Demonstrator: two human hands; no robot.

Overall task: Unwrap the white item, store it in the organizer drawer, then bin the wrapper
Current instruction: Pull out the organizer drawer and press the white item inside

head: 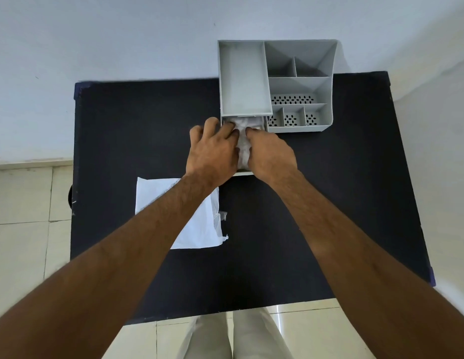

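At frame centre both hands — left hand (212, 149), right hand (269, 154) — press the white item (242, 146) into the organizer's (300, 84) pulled-out drawer (242, 173), fingers bent onto it. The wrapper (197, 229) lies flat on the dark worktop (329, 203), lower left.

**Matt plastic, dark cloth, crinkled white**

The organizer (300, 86) looks like smooth grey plastic with a matt finish, its lower trays perforated. The table (329, 203) wears a dark, dull, cloth-like cover. The wrapper (192, 229) is thin white plastic or paper, hard to tell which, with torn edges. The item (244, 143) looks soft and crumpled. Floor tiles (21, 203) shine glossy.
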